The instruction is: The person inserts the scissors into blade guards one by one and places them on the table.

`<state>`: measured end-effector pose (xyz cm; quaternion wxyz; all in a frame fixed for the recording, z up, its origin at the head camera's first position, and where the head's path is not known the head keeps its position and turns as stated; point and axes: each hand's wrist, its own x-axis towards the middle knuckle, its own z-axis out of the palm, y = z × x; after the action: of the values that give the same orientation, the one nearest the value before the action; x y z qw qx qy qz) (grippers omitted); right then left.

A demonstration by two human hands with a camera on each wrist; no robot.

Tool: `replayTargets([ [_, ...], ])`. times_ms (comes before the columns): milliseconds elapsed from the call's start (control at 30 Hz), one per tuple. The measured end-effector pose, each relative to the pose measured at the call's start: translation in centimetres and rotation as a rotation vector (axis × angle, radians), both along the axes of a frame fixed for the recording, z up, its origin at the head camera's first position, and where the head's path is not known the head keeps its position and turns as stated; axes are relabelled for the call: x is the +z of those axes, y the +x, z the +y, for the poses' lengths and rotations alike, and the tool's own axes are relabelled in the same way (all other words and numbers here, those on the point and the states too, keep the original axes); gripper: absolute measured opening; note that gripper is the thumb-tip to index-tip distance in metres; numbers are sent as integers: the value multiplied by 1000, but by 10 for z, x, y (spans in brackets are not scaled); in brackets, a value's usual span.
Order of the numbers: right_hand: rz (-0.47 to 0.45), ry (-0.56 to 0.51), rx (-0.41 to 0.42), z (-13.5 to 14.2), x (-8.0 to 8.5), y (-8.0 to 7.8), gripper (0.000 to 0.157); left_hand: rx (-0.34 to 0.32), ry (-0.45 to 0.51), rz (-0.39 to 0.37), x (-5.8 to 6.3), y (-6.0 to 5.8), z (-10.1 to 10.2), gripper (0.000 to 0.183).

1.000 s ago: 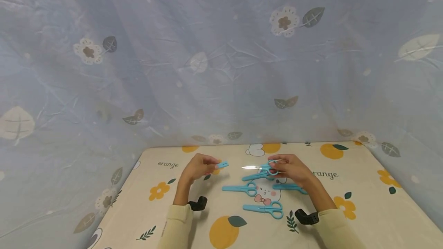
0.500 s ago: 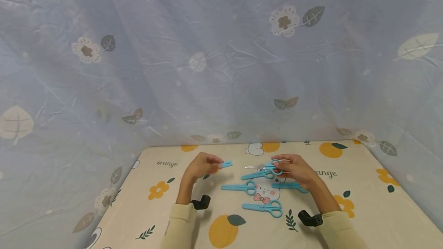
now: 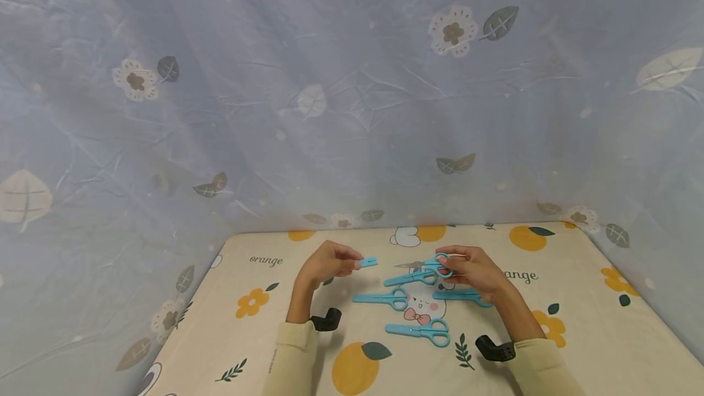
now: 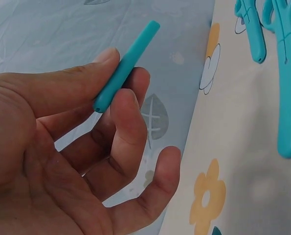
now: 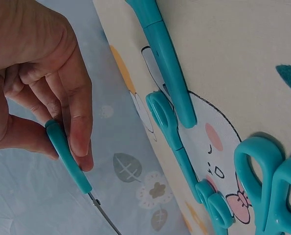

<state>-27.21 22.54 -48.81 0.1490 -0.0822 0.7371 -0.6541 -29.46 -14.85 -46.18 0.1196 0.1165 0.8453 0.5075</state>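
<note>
My left hand pinches a turquoise scissors sheath between thumb and fingers, its slotted end facing right in the head view. Across from it, my right hand grips the blue handles of a pair of scissors, whose bare metal blades point left toward the sheath. A gap separates blade tip and sheath. In the right wrist view, the held scissors' handle sits between thumb and fingers. Below the held pair lie sheathed scissors, apparently on the tablecloth.
More sheathed blue scissors lie on the patterned tablecloth: one pair left of centre, one nearer the front, and one partly under my right forearm. A grey-blue curtain hangs behind the table.
My left hand has moved right with the sheath. The right hand has shifted slightly right with the scissors. The scissors on the table have stayed put.
</note>
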Motion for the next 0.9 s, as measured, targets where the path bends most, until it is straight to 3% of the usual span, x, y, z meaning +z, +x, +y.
replayTargets([
  [333,-7,8,-35,2,-4,-2,55,1,2,16,2,2,4,19],
  [900,18,5,-40,7,-3,-6,56,-82,40,32,7,5,12,21],
])
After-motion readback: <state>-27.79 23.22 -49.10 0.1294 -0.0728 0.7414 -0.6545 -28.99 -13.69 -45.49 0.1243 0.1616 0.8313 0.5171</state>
